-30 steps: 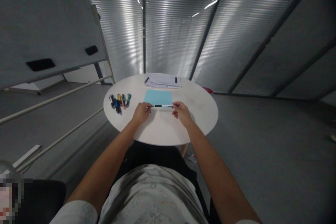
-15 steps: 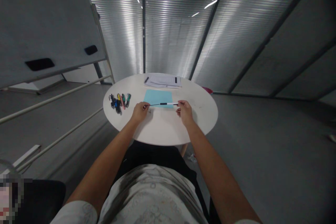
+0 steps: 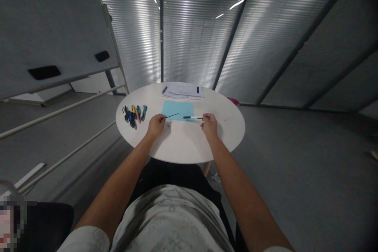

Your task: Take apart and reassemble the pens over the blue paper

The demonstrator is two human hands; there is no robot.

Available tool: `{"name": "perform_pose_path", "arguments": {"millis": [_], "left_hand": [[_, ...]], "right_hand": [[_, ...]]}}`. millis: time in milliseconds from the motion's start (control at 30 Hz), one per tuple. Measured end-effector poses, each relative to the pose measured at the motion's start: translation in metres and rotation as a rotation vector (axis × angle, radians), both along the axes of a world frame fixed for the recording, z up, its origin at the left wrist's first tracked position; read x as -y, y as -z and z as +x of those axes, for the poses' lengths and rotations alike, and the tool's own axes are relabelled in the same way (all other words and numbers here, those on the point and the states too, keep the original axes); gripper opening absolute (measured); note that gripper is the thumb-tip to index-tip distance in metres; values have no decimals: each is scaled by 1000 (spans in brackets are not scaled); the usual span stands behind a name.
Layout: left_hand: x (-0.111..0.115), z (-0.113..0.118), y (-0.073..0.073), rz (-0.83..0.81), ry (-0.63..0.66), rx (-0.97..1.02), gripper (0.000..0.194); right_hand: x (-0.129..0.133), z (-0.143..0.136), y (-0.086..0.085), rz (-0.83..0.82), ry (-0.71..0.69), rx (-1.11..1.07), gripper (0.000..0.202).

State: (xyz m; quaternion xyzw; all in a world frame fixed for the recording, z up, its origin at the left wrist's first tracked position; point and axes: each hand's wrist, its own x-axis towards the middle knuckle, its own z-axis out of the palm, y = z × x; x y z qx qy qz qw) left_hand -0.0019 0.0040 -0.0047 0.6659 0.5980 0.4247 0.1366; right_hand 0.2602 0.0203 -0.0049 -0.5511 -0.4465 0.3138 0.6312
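Observation:
Over the front part of a light blue sheet (image 3: 177,107), my two hands hold separate pieces of a pen. My left hand (image 3: 156,125) is closed on a thin dark pen refill (image 3: 173,115), which points right and slightly up. My right hand (image 3: 210,126) pinches the end of a white pen barrel (image 3: 195,117) with a black grip section facing left. A small gap lies between the refill's tip and the barrel. On the table by my left hand is a small piece (image 3: 169,125) too small to make out.
Several pens and markers (image 3: 135,116) lie at the left of the round white table (image 3: 180,147). A stack of papers (image 3: 183,91) sits at its far edge. A whiteboard stand (image 3: 113,35) is on the left, and a glass partition with blinds (image 3: 189,27) stands behind.
The refill has come out of the barrel's front end. My hands have moved slightly apart, and the refill now tilts up to the right.

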Motion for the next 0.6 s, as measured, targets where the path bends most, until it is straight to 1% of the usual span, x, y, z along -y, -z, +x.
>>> {"name": "perform_pose_path", "arguments": {"millis": [133,267,467,600], "left_hand": [[-1,0,1,8,4,6,25],[1,1,-1,-22,-8,-2,24],[4,2,-3,-23,-8,-14,24],[4,2,-3,-5,2,-13,24]], "right_hand": [[6,-3,-1,73,-17,202,19],[7,-3,0,141,-22,340,17],[5,-3,3,200,-49,344,18],[4,-3,3,196,-37,359,17]]}}
